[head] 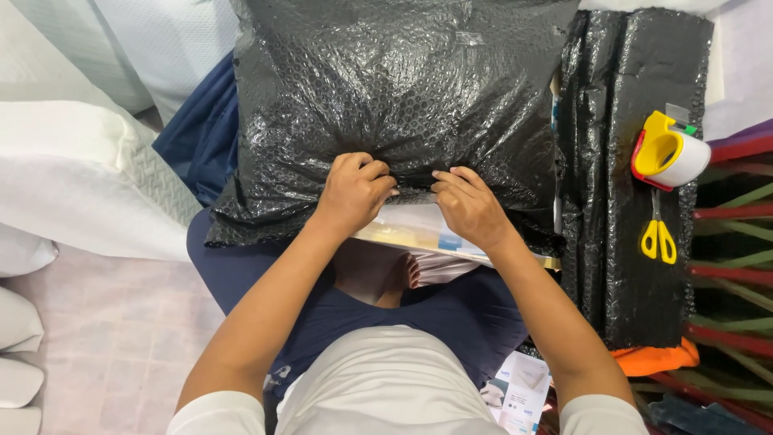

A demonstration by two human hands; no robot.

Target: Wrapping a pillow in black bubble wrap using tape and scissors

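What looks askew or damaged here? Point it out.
Nothing looks damaged. The black bubble wrap is bunched and puckered where the left hand and right hand pinch its edge, and the flat printed package pokes out uncovered below. The tape dispenser and yellow scissors lie tidy.

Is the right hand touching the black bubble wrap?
Touching. The head view shows the right hand with fingertips pressed on the lower edge of the black bubble wrap, no gap visible.

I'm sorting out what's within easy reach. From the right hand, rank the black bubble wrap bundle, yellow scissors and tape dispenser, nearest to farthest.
1. Black bubble wrap bundle: gripped by the right hand.
2. Yellow scissors: to the right, on the folded black sheet.
3. Tape dispenser: just beyond the scissors.
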